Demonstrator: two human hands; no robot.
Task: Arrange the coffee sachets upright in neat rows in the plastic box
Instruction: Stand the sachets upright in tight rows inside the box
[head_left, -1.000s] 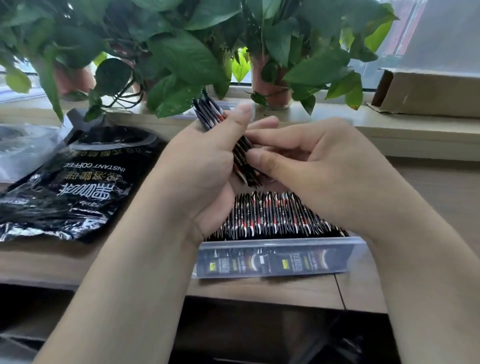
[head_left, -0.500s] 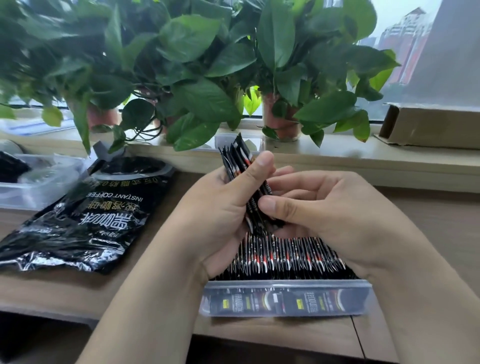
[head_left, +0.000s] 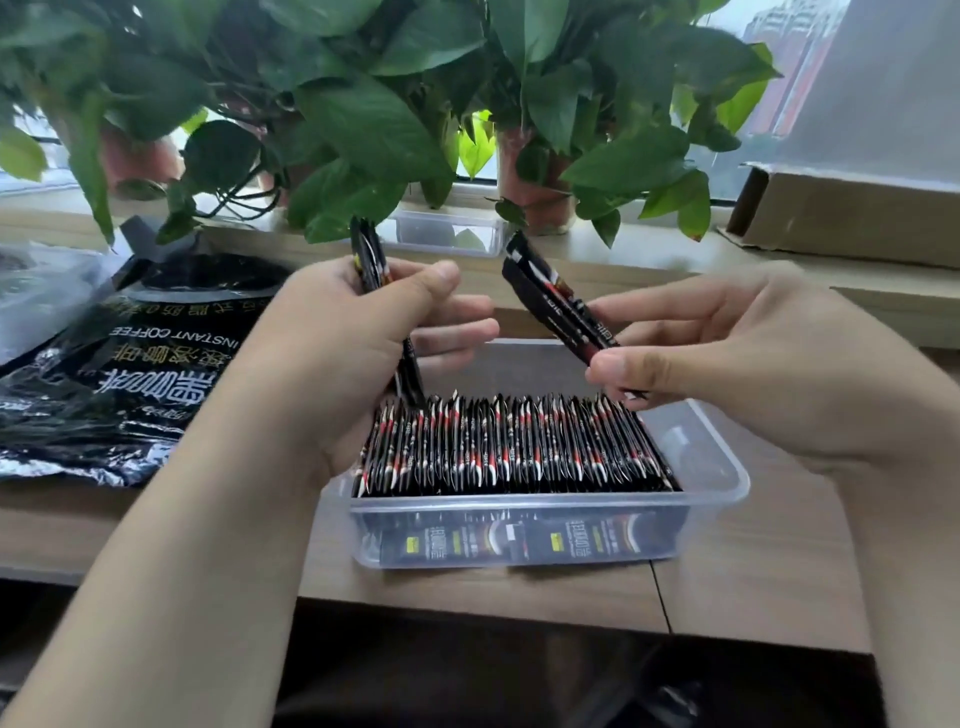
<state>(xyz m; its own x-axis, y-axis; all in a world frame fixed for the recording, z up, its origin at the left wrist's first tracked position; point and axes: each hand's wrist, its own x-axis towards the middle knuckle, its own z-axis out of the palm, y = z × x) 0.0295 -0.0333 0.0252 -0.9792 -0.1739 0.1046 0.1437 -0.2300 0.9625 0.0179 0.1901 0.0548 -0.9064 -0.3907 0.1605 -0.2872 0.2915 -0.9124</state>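
A clear plastic box (head_left: 727, 473) sits on the wooden desk, with a row of several black coffee sachets (head_left: 509, 449) standing upright along its near side. Its far half shows bare bottom. My left hand (head_left: 332, 364) grips a thin stack of sachets (head_left: 370, 260) above the box's left end. My right hand (head_left: 737, 353) pinches a couple of sachets (head_left: 556, 301) between thumb and fingers, tilted, above the box's right part. The two hands are apart.
A large black instant coffee bag (head_left: 119, 374) lies open on the desk at left. Potted plants (head_left: 374, 114) hang over the windowsill behind, with a second clear container (head_left: 447, 231) under the leaves. A cardboard box (head_left: 852, 218) sits at the back right.
The hands, joined on one bundle before, have drawn apart. My right hand has taken a couple of sachets off to the right, and my left hand keeps the others.
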